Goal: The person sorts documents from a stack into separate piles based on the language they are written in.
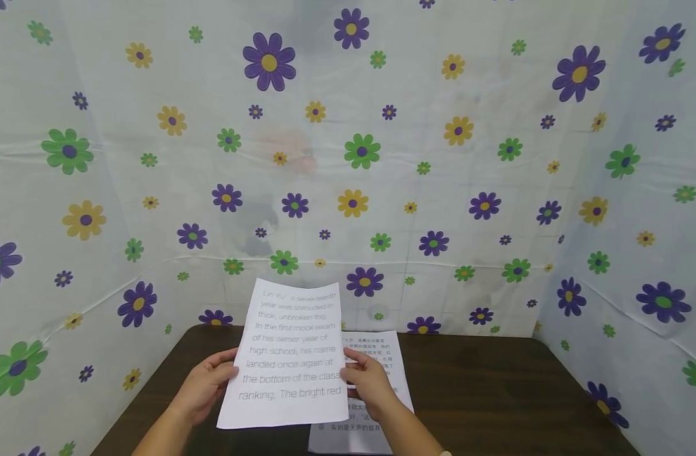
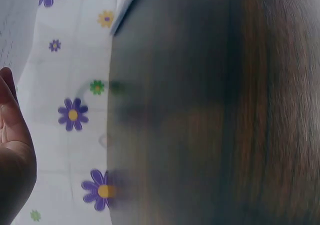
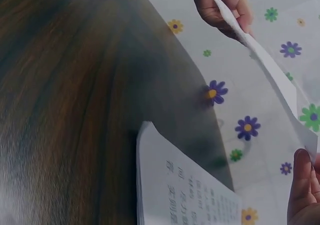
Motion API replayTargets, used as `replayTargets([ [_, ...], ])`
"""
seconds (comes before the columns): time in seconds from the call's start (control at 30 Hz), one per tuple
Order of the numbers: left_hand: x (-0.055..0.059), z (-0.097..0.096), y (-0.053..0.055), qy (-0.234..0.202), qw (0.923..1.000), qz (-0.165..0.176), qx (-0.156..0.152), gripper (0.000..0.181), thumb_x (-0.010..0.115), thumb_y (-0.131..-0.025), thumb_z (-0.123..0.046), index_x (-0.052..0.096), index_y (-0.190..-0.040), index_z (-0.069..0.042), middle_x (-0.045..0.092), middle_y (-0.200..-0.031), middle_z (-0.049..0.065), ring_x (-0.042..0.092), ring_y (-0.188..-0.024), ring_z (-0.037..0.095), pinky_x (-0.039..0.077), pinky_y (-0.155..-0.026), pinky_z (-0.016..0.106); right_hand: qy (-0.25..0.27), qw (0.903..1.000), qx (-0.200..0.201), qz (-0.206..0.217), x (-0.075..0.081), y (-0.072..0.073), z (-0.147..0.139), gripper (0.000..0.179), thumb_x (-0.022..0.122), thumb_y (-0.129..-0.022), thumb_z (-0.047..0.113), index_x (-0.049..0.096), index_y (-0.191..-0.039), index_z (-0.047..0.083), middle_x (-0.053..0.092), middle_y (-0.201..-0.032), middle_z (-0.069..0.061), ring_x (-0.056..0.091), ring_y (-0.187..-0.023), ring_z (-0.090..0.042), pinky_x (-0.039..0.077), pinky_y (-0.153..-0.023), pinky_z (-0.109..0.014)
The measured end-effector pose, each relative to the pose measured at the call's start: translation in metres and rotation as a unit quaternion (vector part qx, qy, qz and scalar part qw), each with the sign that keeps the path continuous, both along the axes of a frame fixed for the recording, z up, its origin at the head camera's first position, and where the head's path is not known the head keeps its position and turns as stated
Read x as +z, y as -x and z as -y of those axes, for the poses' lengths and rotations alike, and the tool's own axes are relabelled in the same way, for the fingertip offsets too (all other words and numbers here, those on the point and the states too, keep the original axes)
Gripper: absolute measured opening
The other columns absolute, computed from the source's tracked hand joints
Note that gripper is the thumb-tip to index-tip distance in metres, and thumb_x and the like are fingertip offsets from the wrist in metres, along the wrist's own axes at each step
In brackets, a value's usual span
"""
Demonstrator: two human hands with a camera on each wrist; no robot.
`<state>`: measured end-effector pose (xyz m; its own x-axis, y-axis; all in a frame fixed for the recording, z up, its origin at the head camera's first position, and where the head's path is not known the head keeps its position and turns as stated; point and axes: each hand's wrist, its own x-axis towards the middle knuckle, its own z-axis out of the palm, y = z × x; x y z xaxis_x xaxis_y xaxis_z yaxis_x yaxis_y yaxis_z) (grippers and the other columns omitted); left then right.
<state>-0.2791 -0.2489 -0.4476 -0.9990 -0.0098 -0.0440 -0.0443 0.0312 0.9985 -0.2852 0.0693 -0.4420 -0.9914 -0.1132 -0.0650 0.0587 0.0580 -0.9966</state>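
Both hands hold up a white sheet of paper (image 1: pixel 291 354) printed with large English text, its face toward the head camera. My left hand (image 1: pixel 208 383) pinches the left edge, thumb in front and fingers behind. On the opposite edge my right hand (image 1: pixel 370 383) pinches the sheet the same way. In the right wrist view the sheet (image 3: pixel 270 70) is seen nearly edge-on between the two hands. Below and behind it lies a stack of paper (image 1: pixel 401 380) with Chinese print, partly hidden by the sheet and the right hand.
The dark brown wooden table (image 1: pixel 484 392) has rounded far corners. A white cloth (image 1: pixel 416 139) with purple, green and yellow flowers hangs behind the table and along both sides.
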Motion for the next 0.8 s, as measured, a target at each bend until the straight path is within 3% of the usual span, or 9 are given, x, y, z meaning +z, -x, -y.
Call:
replayTargets([
  [0.4, -0.007, 0.029, 0.001, 0.025, 0.9995, 0.020, 0.003, 0.058, 0.054, -0.095, -0.006, 0.031, -0.146, 0.010, 0.072, -0.096, -0.008, 0.070, -0.086, 0.013, 0.060, -0.075, 0.030, 0.000, 0.9999, 0.001, 0.011, -0.009, 0.005, 0.030, 0.054, 0.063, -0.085, 0.006, 0.053, -0.138, 0.003, 0.064, -0.107, -0.010, 0.066, -0.086, -0.016, 0.058, -0.067, -0.029],
  [0.8, -0.015, 0.050, 0.001, 0.067, 0.9964, 0.045, 0.025, 0.058, 0.054, -0.096, -0.009, 0.032, -0.146, 0.009, 0.072, -0.103, 0.001, 0.070, -0.087, 0.018, 0.060, -0.074, 0.034, -0.007, 0.9999, 0.000, 0.007, -0.016, 0.006, 0.056, 0.051, 0.062, -0.084, 0.002, 0.056, -0.135, 0.001, 0.062, -0.098, -0.008, 0.064, -0.082, -0.014, 0.057, -0.063, -0.027],
])
